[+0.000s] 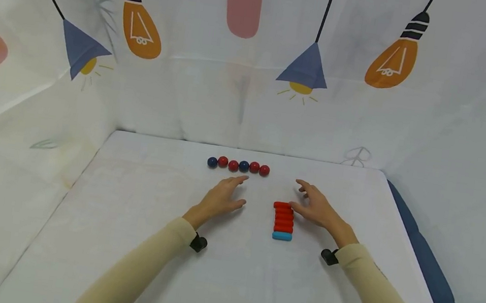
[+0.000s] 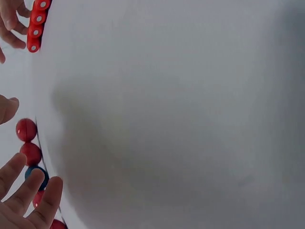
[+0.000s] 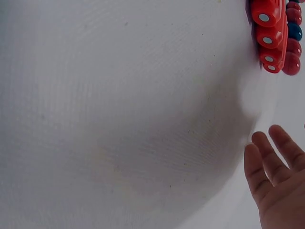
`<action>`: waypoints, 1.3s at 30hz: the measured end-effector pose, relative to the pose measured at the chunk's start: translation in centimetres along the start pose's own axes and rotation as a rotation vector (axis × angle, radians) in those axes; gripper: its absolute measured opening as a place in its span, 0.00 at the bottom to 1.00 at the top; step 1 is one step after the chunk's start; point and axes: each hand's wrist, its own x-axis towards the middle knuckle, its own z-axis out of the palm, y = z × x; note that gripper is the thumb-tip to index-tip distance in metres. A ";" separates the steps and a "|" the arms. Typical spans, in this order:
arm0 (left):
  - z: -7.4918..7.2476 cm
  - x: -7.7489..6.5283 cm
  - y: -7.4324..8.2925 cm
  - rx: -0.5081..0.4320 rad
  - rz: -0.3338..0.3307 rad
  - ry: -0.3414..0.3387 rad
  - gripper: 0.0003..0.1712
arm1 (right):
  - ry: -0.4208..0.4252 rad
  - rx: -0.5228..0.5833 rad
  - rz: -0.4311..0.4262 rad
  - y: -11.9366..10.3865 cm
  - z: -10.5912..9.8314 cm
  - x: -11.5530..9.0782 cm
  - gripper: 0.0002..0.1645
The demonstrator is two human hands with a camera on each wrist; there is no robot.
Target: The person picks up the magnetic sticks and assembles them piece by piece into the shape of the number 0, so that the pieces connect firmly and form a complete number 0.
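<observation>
A row of several red and blue balls [image 1: 233,165] lies toward the far edge of the white table. My left hand [image 1: 220,198] hovers just in front of the row, its fingers and thumb spread and holding nothing. Nearer and to the right is a stack of several red magnetic rods [image 1: 284,217] laid side by side, with one blue rod [image 1: 282,236] at the near end. Silver discs show on the rods' ends in both wrist views. My right hand [image 1: 319,208] is beside the rods, fingers extended; its thumb tip meets the farthest red rod, though whether it touches I cannot tell.
The white tabletop [image 1: 141,261] reaches back to a white cloth wall [image 1: 176,96] printed with lamps and bulbs. Dark blue fabric [image 1: 430,268] hangs along the table's right edge. Each wrist wears a small black camera band [image 1: 198,243].
</observation>
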 end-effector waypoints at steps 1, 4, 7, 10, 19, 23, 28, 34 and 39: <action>0.2 0.1 0.2 -0.010 0.008 -0.006 0.42 | 0.001 0.005 -0.001 0.0 0.1 0.0 0.47; 1.0 0.5 0.8 -0.033 0.026 -0.030 0.41 | -0.003 0.012 -0.009 0.1 0.4 0.0 0.44; 1.6 0.8 1.4 -0.062 0.030 -0.057 0.40 | -0.007 0.018 -0.028 0.1 0.6 0.1 0.41; 2.1 1.1 2.1 -0.084 0.034 -0.076 0.38 | -0.009 0.021 -0.050 0.1 0.7 0.2 0.37; 3.4 2.4 3.8 -0.101 0.005 -0.144 0.30 | -0.014 0.005 -0.135 0.1 1.2 0.4 0.17; 3.7 2.8 4.2 -0.098 0.013 -0.143 0.27 | -0.023 -0.017 -0.136 0.4 1.4 0.6 0.11; 3.9 3.0 4.5 -0.096 0.004 -0.150 0.27 | -0.068 -0.018 -0.113 0.1 1.3 1.0 0.09; 4.0 3.0 4.5 -0.102 -0.008 -0.141 0.27 | -0.090 -0.007 -0.093 -0.1 1.1 1.2 0.10; 4.3 3.3 4.4 -0.077 -0.006 -0.141 0.27 | -0.104 -0.005 -0.067 -0.3 1.1 1.3 0.11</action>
